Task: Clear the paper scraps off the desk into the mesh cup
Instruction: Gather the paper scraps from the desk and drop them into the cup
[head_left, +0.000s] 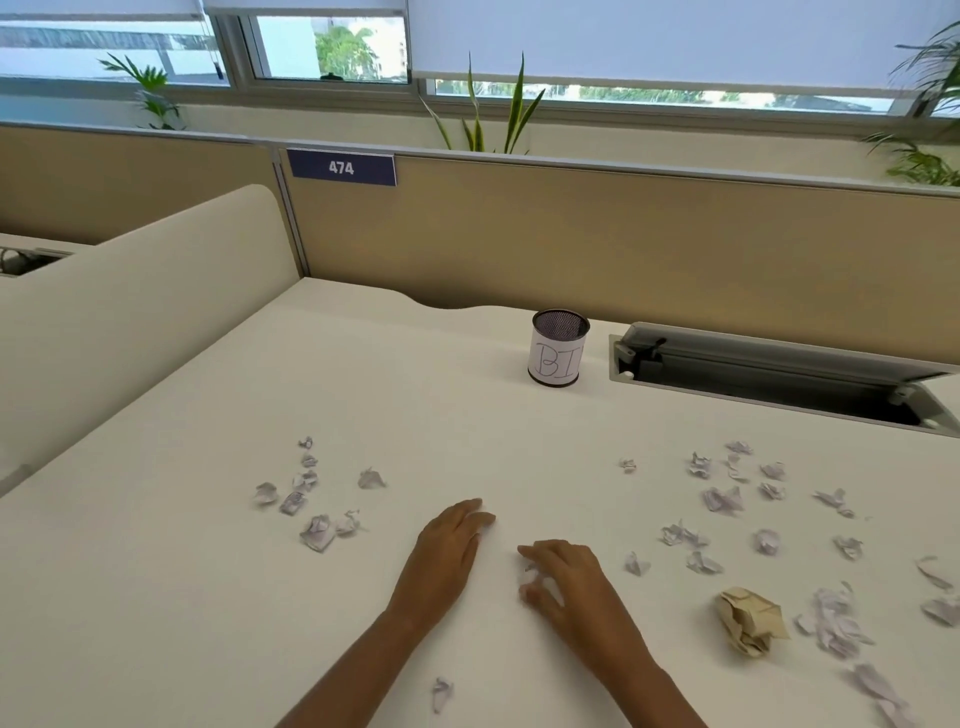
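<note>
Small crumpled white paper scraps lie on the cream desk (208, 597) in two groups: one cluster on the left (317, 530) and a wider scatter on the right (722, 499). A single scrap (441, 693) lies near the front edge. The black mesh cup (560, 347), wrapped in a white label, stands upright at the back centre. My left hand (452, 545) rests flat on the desk, a white scrap at its fingertips. My right hand (566, 577) is curled over white scraps pinched in its fingers.
A larger crumpled tan paper ball (750, 621) lies at the right. An open cable tray (779, 379) with a raised grey lid sits right of the cup. A beige partition (571, 234) bounds the back and a cream divider (130, 312) the left.
</note>
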